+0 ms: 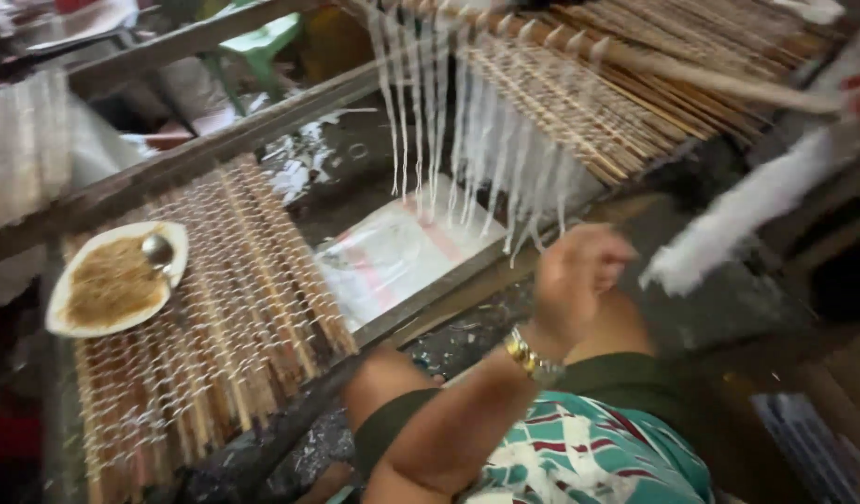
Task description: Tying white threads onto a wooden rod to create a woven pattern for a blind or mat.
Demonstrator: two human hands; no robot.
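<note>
Plate (75,317) on left sticks (234,317), strands (477,149) perhaps right

Rough matt bamboo sticks (215,336) wound with white string lie over weathered wooden rails (197,154), a glossy white plate (66,280) holds a shiny metal spoon (157,250), and soft white strands (486,159) hang matt.

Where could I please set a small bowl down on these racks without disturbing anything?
Free: the stick mat right of the white plate, and the white sheet below, between the rails. Crowded: the upper rack, draped with hanging white strands, where the left hand hovers.
</note>
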